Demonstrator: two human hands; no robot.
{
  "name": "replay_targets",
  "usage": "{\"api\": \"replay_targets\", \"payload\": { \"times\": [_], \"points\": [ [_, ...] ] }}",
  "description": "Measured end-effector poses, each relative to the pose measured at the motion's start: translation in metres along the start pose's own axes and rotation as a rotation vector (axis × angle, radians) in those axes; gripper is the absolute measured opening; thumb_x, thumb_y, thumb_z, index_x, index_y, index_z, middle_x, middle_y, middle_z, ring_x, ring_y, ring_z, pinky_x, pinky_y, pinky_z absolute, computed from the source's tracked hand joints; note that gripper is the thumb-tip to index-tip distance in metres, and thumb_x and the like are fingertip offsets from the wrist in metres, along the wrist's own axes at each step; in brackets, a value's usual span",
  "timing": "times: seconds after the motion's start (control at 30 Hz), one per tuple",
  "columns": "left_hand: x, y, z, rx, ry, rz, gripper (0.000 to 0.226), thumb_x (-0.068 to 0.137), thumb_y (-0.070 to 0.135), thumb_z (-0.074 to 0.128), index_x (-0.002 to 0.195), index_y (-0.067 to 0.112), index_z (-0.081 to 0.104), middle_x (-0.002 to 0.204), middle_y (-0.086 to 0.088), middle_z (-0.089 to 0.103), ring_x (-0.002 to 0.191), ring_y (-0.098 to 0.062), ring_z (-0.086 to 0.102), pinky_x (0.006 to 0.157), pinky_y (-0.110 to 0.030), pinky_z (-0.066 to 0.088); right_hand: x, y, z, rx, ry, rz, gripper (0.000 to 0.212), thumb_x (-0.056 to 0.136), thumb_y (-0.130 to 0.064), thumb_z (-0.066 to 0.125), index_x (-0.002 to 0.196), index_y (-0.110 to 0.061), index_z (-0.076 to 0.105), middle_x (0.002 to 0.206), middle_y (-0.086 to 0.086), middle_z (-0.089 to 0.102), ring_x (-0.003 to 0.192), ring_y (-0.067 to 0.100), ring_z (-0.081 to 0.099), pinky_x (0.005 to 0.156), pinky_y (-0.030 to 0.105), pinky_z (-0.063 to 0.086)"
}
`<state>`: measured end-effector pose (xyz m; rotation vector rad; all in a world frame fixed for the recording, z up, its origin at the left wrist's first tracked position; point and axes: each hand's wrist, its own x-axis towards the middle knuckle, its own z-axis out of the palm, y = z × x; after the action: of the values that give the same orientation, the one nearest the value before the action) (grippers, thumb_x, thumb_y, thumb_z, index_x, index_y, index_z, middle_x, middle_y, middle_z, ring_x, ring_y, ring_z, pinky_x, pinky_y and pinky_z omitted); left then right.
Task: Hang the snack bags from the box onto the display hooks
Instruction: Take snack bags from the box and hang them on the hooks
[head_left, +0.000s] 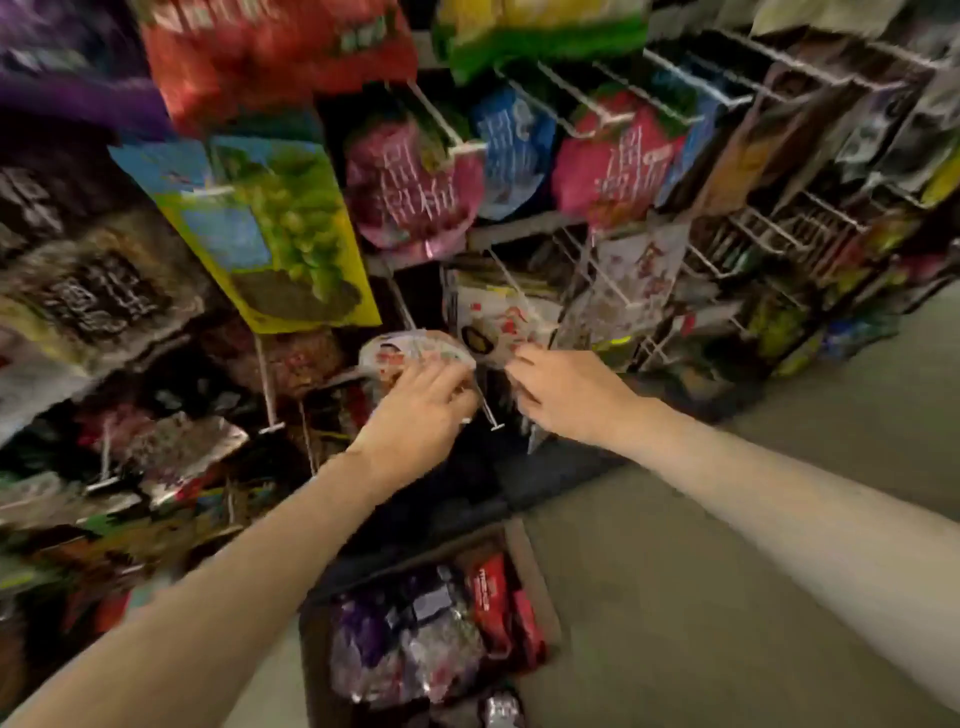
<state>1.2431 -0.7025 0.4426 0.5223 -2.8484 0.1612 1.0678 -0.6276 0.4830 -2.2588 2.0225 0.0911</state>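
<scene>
Left hand (421, 400) fingers pinch white snack bag (415, 353); right hand (563, 395) fingers pinch bag edge. Picture blurry. Bag hole may miss hook (491, 415), slip, fall toward box (535, 577).

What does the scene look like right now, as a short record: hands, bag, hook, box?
left hand: grips a white snack bag at its top edge
right hand: fingers curled on the bag's other side; exact hold blurred
hook: bare white wire tip between the hands; bag not clearly threaded on
box: on the floor below, still holds purple, silver and red bags
display: hooks above carry green, pink and blue bags
</scene>
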Motion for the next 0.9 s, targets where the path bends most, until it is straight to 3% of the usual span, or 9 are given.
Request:
{"api": "replay_targets", "payload": {
  "times": [0.17,0.3,0.37,0.43,0.6,0.7,0.77,0.83,0.9],
  "points": [
    [-0.073,0.040,0.145,-0.227,-0.201,-0.008,0.017,0.062,0.010,0.056,0.076,0.016,0.063,0.094,-0.007,0.060,0.083,-0.024,0.048,0.070,-0.032,0.035,-0.023,-0.010,0.197,0.256,-0.491,0.436,0.027,0.088,-0.015,0.050,0.110,-0.004,0.062,0.118,0.017,0.061,0.108,0.031,0.059,0.083,0.032,0.047],
    [-0.130,0.052,0.243,-0.120,-0.713,-0.064,0.042,0.090,0.015,0.046,0.131,0.014,0.040,0.139,-0.011,0.031,0.114,-0.028,0.044,0.090,-0.037,0.039,-0.025,-0.038,0.332,0.502,-0.728,0.510,0.027,0.089,-0.005,0.048,0.108,0.010,0.060,0.114,0.025,0.063,0.080,0.021,0.048,0.049,0.018,0.035],
    [-0.154,0.048,0.278,-0.139,-0.880,-0.067,0.049,0.093,0.016,0.042,0.139,0.012,0.028,0.145,-0.010,0.021,0.117,-0.028,0.046,0.091,-0.037,0.041,-0.013,-0.051,0.385,0.562,-0.737,0.548,0.019,0.090,-0.005,0.046,0.075,-0.001,0.058,0.107,0.025,0.065,0.077,0.022,0.048,0.045,0.016,0.025],
    [-0.172,0.045,0.314,-0.155,-0.937,-0.102,0.049,0.090,0.015,0.046,0.137,0.014,0.032,0.141,-0.008,0.028,0.115,-0.028,0.050,0.090,-0.036,0.043,-0.006,-0.060,0.433,0.620,-0.758,0.604,0.032,0.091,-0.008,0.046,0.059,-0.008,0.043,0.098,0.027,0.065,0.074,0.029,0.058,0.048,0.019,0.032],
    [-0.208,0.065,0.384,-0.420,-1.050,-0.372,0.036,0.090,0.013,0.044,0.125,0.017,0.050,0.132,-0.006,0.049,0.115,-0.031,0.053,0.096,-0.041,0.045,-0.010,-0.085,0.517,0.674,-0.846,0.694,0.012,0.092,-0.006,0.043,0.098,0.000,0.051,0.092,0.021,0.066,0.063,0.028,0.064,0.054,0.030,0.051],
    [-0.222,0.082,0.417,-0.470,-1.029,-0.347,0.042,0.093,0.013,0.043,0.135,0.016,0.035,0.135,-0.007,0.037,0.109,-0.034,0.055,0.086,-0.040,0.046,-0.016,-0.085,0.566,0.612,-0.832,0.688,0.039,0.092,-0.013,0.048,0.126,0.005,0.048,0.127,0.022,0.054,0.104,0.033,0.061,0.078,0.030,0.049],
    [-0.228,0.083,0.440,-0.422,-1.018,-0.324,0.045,0.094,0.013,0.043,0.137,0.014,0.031,0.133,-0.008,0.034,0.104,-0.035,0.056,0.075,-0.038,0.043,-0.015,-0.082,0.590,0.587,-0.824,0.715,0.058,0.092,-0.017,0.050,0.143,0.001,0.028,0.150,0.017,0.026,0.116,0.032,0.053,0.092,0.030,0.046],
    [-0.230,0.078,0.465,-0.359,-1.019,-0.277,0.045,0.093,0.012,0.044,0.136,0.012,0.032,0.131,-0.009,0.034,0.102,-0.035,0.057,0.069,-0.036,0.039,-0.008,-0.076,0.608,0.578,-0.814,0.734,0.061,0.094,-0.014,0.046,0.146,0.002,0.019,0.157,0.013,0.000,0.121,0.033,0.050,0.100,0.036,0.044],
    [-0.228,0.074,0.485,-0.340,-1.009,-0.270,0.045,0.091,0.010,0.044,0.135,0.010,0.033,0.132,-0.010,0.033,0.102,-0.035,0.057,0.071,-0.038,0.041,0.004,-0.067,0.623,0.574,-0.784,0.746,0.051,0.095,-0.011,0.042,0.142,0.003,0.029,0.157,0.017,0.003,0.130,0.031,0.043,0.102,0.034,0.040]
  ]
}}
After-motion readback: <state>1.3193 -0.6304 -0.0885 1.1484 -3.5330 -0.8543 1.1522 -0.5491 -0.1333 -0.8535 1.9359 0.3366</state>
